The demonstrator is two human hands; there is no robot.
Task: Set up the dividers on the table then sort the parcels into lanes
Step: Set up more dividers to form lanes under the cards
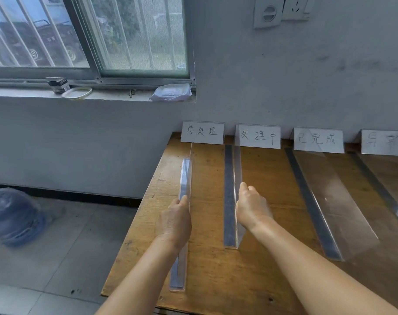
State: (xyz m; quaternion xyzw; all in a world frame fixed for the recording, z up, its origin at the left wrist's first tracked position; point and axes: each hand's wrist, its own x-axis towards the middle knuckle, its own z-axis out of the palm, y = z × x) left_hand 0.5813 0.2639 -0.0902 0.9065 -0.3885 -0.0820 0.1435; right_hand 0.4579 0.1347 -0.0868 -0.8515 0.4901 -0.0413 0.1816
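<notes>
Left grip [176,220]: fingers curl round the upright pane of the first divider [186,178], the clear L-shaped strip lying along the left edge of the counter [207,269]. Right grip [250,205]: fingers rest against the pane of the second divider [236,178], and whether they clasp it or only press on it cannot be told. Two more dividers, the third divider [329,201] and the fourth divider [389,189], stand further right, each running from the wall toward the near edge. Four handwritten label cards [202,132] stand at the back, one at the head of each lane.

Step in hand, by judgement: divider set-up, with the two leftmost panes being aligned. No parcels are in view, so sorting has not begun. The next move likely calls for squaring both panes parallel to their neighbours, releasing them, then fetching parcels.
</notes>
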